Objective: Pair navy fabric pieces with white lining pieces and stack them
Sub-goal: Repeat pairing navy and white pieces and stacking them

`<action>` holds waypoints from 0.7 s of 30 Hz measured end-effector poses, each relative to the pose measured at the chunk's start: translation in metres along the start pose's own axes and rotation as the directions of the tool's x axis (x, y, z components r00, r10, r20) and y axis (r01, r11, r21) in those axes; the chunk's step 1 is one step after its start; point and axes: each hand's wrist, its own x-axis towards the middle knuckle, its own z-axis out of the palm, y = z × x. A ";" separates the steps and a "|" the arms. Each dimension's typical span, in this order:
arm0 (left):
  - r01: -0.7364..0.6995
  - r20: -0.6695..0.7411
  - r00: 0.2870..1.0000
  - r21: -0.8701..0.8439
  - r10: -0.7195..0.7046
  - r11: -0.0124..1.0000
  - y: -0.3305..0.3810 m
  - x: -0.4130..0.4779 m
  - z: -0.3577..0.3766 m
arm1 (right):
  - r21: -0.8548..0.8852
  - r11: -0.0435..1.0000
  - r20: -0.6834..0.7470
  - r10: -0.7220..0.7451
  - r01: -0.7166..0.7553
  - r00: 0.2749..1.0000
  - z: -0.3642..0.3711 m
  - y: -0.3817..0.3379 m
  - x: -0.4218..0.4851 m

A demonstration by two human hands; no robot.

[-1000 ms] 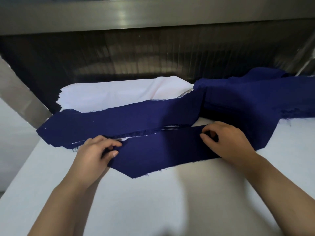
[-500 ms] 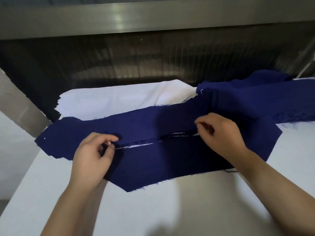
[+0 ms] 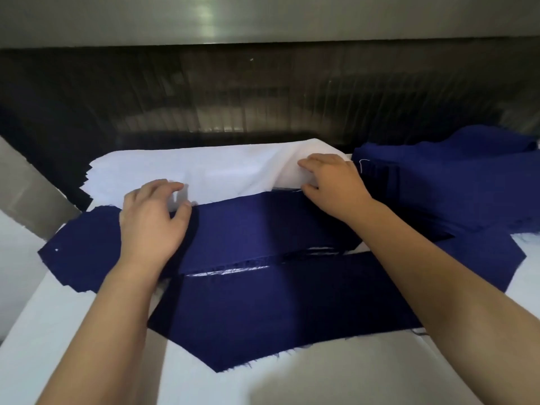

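Note:
A stack of white lining pieces [image 3: 210,168] lies at the back of the white table. My left hand [image 3: 152,220] has its fingers on the near edge of the top white piece, thumb beside it over navy cloth. My right hand [image 3: 330,182] pinches the right end of that white piece, which is lifted into a fold. In front lies a stack of paired pieces with a navy piece [image 3: 263,226] on top. A single navy piece [image 3: 277,314] lies flat nearest me. A pile of navy pieces [image 3: 444,182] sits at the right.
The white table [image 3: 87,331] runs toward me with bare surface at the front. A dark recess [image 3: 263,97] under a metal beam [image 3: 263,19] closes off the back. A grey metal post [image 3: 26,182] slants at the left edge.
Both hands left the navy piece near me and reached back to the white lining stack. The right hand has raised the right end of the top white piece.

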 end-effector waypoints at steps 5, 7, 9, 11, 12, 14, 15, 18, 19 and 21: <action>0.050 0.065 0.996 0.043 -0.053 0.998 -0.007 0.000 0.009 | -0.004 1.000 0.007 -0.021 0.021 1.000 0.003 0.003 0.004; 0.052 0.061 0.997 0.061 -0.056 0.997 -0.007 0.000 0.010 | -0.023 0.999 -0.021 -0.033 0.033 0.999 0.002 0.003 0.005; 0.055 0.066 0.996 0.087 -0.061 0.995 -0.006 0.000 0.011 | -0.037 0.999 -0.059 -0.040 0.037 0.997 0.002 0.003 0.007; 0.060 0.072 0.995 0.116 -0.069 0.991 -0.003 0.001 0.011 | -0.042 0.999 -0.081 -0.031 0.028 0.996 0.001 0.004 0.008; 0.064 0.069 0.995 0.130 -0.074 0.989 -0.002 0.002 0.011 | -0.048 0.999 -0.083 -0.029 0.025 0.996 0.001 0.004 0.008; 0.060 0.058 0.996 0.155 -0.069 0.986 0.002 0.003 0.012 | -0.054 0.998 -0.077 -0.020 0.016 0.997 0.001 0.003 0.009; 0.057 0.050 0.997 0.161 -0.066 0.985 0.004 0.004 0.013 | -0.057 0.998 -0.073 -0.016 0.012 0.997 0.001 0.003 0.009; 0.089 0.012 0.996 0.149 -0.092 0.985 0.009 0.007 0.017 | -0.078 0.996 -0.062 -0.040 0.035 0.997 0.003 0.000 0.007; 0.108 -0.001 0.994 0.140 -0.109 0.984 0.010 0.009 0.018 | -0.087 0.995 -0.060 -0.053 0.048 0.997 0.004 -0.001 0.006; 0.131 -0.020 0.991 0.134 -0.130 0.982 0.010 0.013 0.019 | -0.087 0.994 -0.063 -0.068 0.063 0.996 0.006 -0.001 0.006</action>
